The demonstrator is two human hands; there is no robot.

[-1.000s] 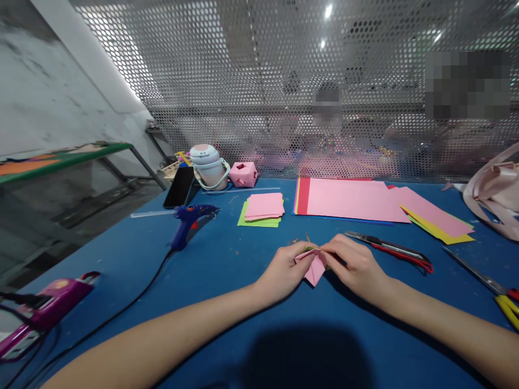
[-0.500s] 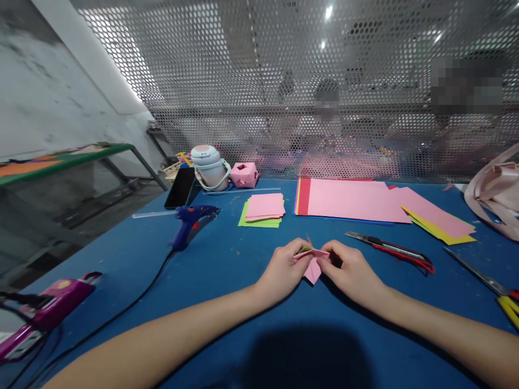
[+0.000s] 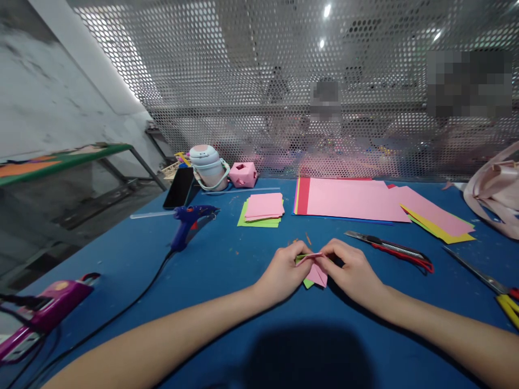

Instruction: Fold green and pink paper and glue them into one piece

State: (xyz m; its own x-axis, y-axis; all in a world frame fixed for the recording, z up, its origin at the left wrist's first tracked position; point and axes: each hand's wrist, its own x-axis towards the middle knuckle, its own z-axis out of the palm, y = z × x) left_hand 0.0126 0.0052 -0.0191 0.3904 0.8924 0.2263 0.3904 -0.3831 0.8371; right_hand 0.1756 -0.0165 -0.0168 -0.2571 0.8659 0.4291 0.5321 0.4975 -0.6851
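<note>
Both my hands meet at the middle of the blue table (image 3: 227,302) over a small folded paper piece (image 3: 315,274), pink with a green layer showing underneath. My left hand (image 3: 284,269) pinches its left edge with fingers curled. My right hand (image 3: 352,270) pinches its right side, fingers closed on the top fold. The piece is tilted, with its lower corner near the table.
A red-handled utility knife (image 3: 391,250) lies right of my hands; scissors (image 3: 492,286) sit at the far right edge. Small pink and green squares (image 3: 263,209), large coloured sheets (image 3: 348,200), a blue glue gun (image 3: 187,224) with cord, a purple tool (image 3: 44,308), a pink paper cube (image 3: 243,174), a bottle (image 3: 207,166).
My hands have turned the folded piece between them; a green layer now shows beneath the pink. Both hands stay in nearly the same spot.
</note>
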